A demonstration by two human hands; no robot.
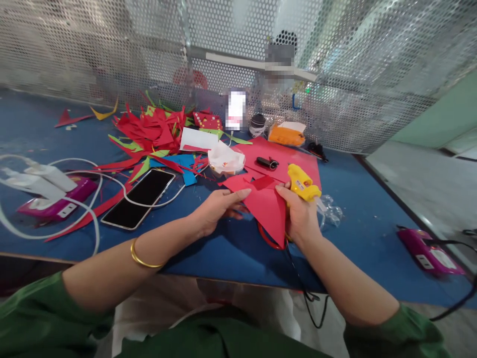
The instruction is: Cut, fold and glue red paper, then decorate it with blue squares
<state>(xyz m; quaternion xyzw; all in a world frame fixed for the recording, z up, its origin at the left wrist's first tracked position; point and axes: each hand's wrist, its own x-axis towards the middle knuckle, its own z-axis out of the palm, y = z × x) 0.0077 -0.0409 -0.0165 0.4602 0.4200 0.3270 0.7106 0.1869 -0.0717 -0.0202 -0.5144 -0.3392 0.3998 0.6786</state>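
Note:
Between my two hands is a piece of red paper [266, 209] with pointed corners, held over the near part of the table. My left hand [219, 206] pinches its left edge, thumb on top. My right hand [302, 214] grips the right edge with the thumb over the paper; its other fingers are mostly hidden. Just beyond that hand lies a yellow glue gun [301, 183]. Under the paper shows a red loop [267, 237], perhaps a scissors handle, mostly covered. A larger red sheet [298, 154] lies behind, with a small black object with a ring [267, 163] on it.
Red and green paper scraps [152, 129] are heaped at the back left. A black phone [138, 199] lies under a white cable, beside a purple power strip [59, 199]. A round white container [226, 159], an orange packet [286, 134] and a lit phone [235, 112] stand farther back.

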